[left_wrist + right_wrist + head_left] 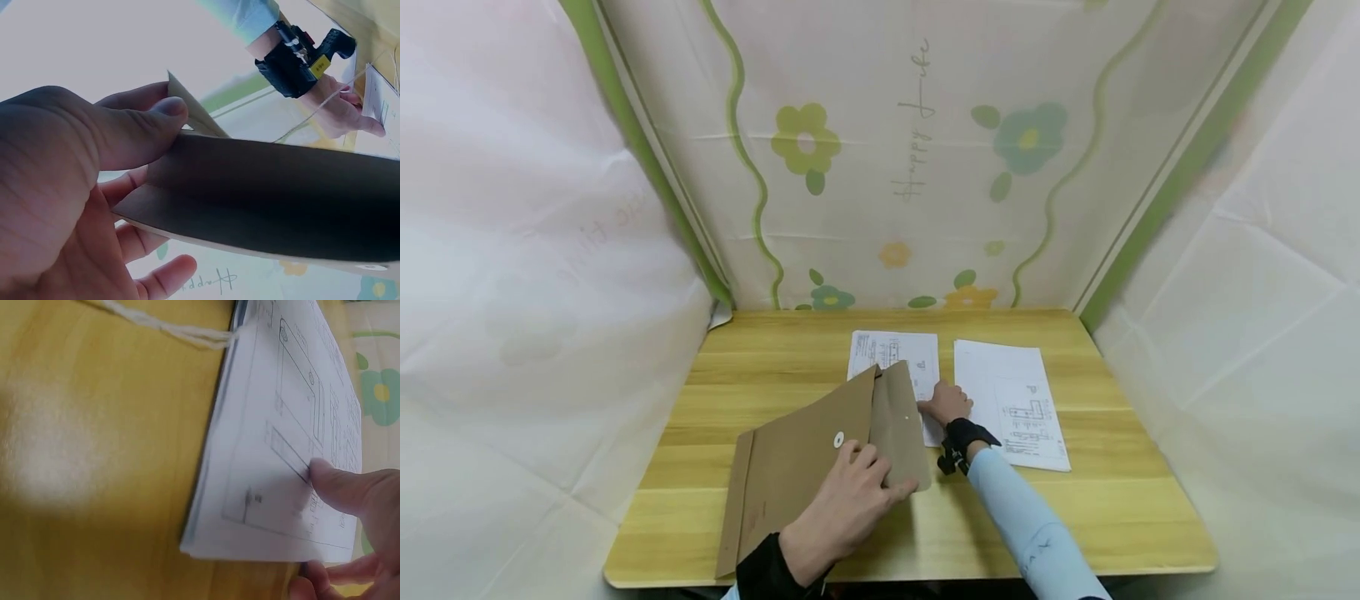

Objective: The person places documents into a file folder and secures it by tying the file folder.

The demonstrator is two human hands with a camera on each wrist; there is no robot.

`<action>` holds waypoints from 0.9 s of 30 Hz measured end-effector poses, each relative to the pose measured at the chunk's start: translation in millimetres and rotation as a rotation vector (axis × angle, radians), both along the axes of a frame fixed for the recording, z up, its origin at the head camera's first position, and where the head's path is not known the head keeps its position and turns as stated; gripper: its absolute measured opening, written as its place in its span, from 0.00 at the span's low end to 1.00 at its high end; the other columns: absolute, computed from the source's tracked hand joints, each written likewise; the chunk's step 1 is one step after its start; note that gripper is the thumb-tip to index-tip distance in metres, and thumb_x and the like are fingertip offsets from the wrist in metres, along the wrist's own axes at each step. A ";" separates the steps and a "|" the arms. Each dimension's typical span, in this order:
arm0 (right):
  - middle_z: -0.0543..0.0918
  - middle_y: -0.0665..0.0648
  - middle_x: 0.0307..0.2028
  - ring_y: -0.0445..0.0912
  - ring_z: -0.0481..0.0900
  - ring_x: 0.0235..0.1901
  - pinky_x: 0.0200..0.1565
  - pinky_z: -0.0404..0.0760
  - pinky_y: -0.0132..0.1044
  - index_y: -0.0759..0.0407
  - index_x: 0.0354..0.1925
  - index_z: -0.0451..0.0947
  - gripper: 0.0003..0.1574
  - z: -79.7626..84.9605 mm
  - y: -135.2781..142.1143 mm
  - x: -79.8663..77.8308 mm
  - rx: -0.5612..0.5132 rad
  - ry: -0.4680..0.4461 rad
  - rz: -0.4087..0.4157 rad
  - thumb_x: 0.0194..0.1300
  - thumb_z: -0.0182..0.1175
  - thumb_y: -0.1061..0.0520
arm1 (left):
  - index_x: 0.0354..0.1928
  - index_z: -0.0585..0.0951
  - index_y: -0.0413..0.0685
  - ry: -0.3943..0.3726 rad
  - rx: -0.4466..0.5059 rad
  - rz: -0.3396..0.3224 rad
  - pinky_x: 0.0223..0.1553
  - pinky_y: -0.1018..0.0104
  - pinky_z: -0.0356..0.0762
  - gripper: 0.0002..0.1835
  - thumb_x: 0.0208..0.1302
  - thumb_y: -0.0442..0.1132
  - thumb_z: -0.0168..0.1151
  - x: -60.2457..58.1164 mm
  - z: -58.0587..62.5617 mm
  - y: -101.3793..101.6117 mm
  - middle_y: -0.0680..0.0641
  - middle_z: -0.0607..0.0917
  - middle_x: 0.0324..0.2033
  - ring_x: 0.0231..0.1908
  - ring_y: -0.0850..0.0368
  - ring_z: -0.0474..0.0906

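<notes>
A brown kraft document envelope (808, 467) with a white button tilts above the left half of the table, its flap folded out to the right. My left hand (846, 500) holds it by the mouth edge; in the left wrist view, the thumb lies on one side and the mouth gapes, showing a dark inside (269, 194). My right hand (947, 402) pinches the right edge of a stack of printed drawings (895, 346), thumb on top and fingertips tucked at the underside in the right wrist view. The envelope partly hides this stack in the head view.
A second stack of drawing sheets (1007, 387) lies to the right on the wooden table (1120, 508). A white string (175, 326) dangles over the table and reaches the gripped papers. Printed fabric walls (865, 208) enclose the table at the back and sides.
</notes>
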State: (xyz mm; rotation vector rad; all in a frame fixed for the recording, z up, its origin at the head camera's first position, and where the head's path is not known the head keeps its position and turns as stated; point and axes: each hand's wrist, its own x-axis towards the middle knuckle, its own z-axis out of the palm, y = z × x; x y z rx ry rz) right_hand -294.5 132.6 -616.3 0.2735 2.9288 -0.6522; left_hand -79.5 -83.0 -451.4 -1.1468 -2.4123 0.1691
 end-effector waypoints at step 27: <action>0.81 0.63 0.33 0.56 0.79 0.31 0.41 0.76 0.55 0.65 0.43 0.72 0.28 -5.1 7.1 -3.8 -0.210 -0.080 -0.044 0.51 0.70 0.49 | 0.53 0.79 0.74 0.008 0.007 -0.007 0.46 0.56 0.68 0.25 0.55 0.40 0.71 -1.7 -3.2 -0.5 0.54 0.78 0.30 0.35 0.54 0.68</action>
